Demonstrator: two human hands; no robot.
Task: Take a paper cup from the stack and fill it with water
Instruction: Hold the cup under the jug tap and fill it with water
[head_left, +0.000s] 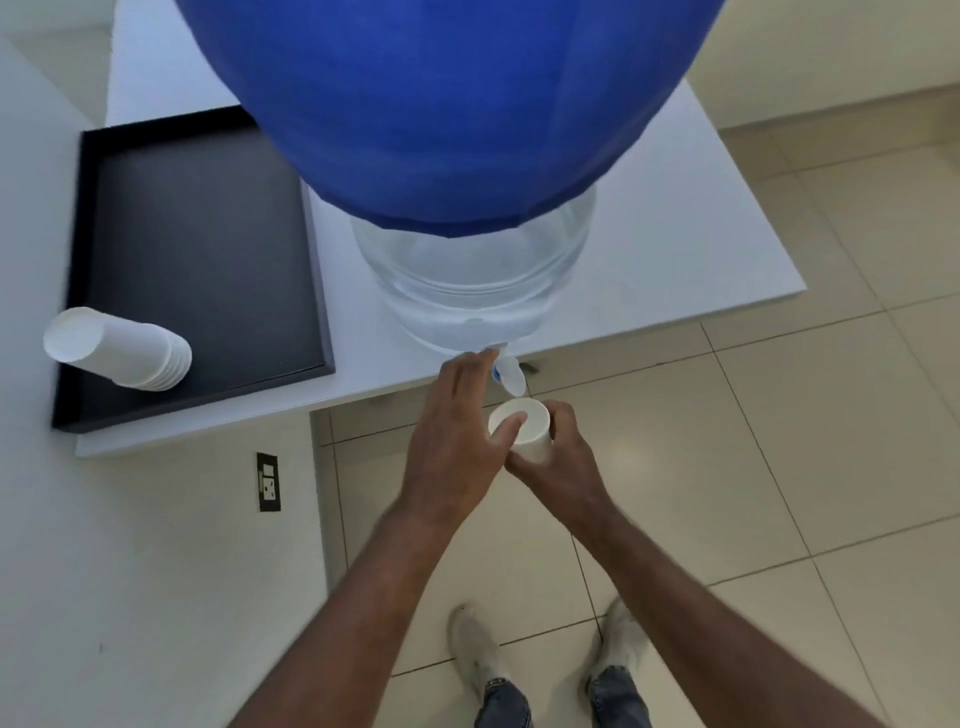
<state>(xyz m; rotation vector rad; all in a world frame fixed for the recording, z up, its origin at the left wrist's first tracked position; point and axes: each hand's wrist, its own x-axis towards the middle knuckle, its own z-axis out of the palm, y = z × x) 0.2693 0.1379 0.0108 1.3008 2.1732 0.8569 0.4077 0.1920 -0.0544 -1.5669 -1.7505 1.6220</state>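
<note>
A white paper cup (521, 422), a smooth tapered cylinder with a thin rolled rim, sits upright just below centre of the frame, out past the desk's edge and over the floor. The right hand (558, 462) is wrapped around its wall from the lower right, fingers closed on the cup. The left hand (457, 431) reaches up from the lower left with fingers spread and holding nothing; its fingertips touch the small white and blue tap (508, 371) directly above the cup's mouth, while its thumb lies across the cup's near rim. No water shows inside the cup (the inside looks plain white). The tap juts from the base of a clear, ribbed plastic jug (470, 280), whose upper part is covered by a smooth blue wrap (441, 104) filling the top centre. The jug stands on a matte white desk (675, 249) with square corners. At the left lies a flat, black rectangular tray (197, 234) with a low raised rim; at its lower left corner a stack (122, 353) of nested white paper cups lies tipped on its side, the open mouth facing left. Glossy cream floor (779, 467) tiles fill the right, and a dark wall socket (268, 482) sits at lower left.
</note>
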